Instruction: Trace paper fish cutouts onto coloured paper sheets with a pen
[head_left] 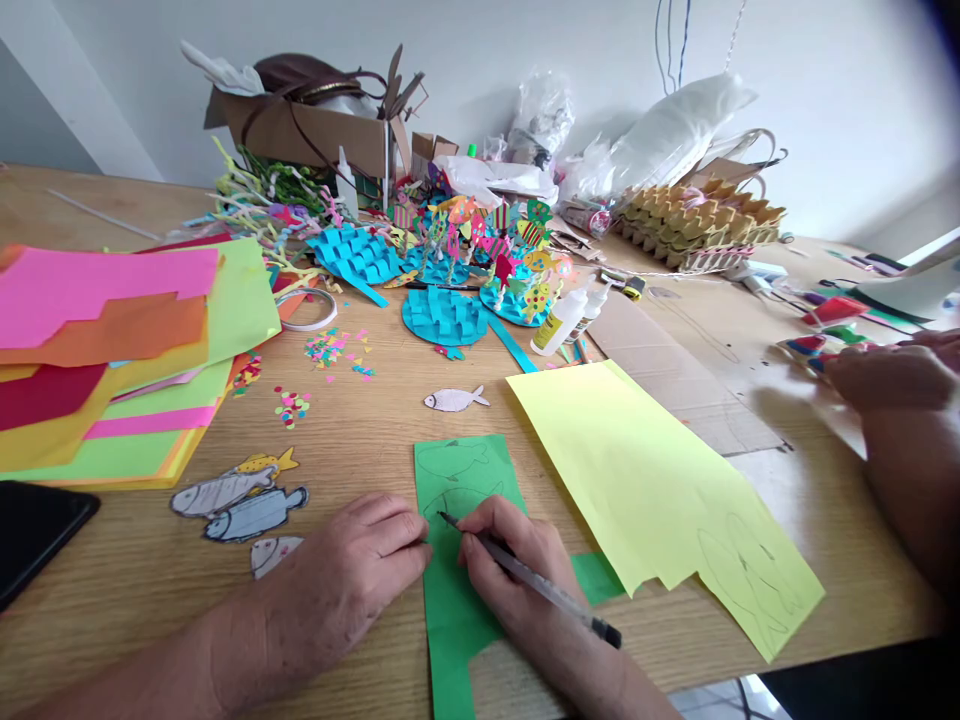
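A dark-tipped pen (540, 588) is gripped in my right hand (517, 565), its point on a sheet of green paper (450, 575). Pencil-like fish outlines show at the top of that paper. My left hand (367, 555) rests on the table with fingers bent together, their tips at the green paper's left edge. Left of it lie several paper fish cut-outs: a blue-grey fish (255, 515), a lilac fish (221, 494), a yellow fish (270, 462) and a pale fish partly under the hand. Beyond the green paper is a small pale fish cut-out (451, 399).
A yellow sheet (630, 470) with drawn outlines lies right. Coloured papers (97, 300) are stacked left, above a black device (37, 530). Behind are woven blue discs (444, 318), glue bottles (559, 322) and egg trays (694, 225). Another person's hands (892, 375) work at right.
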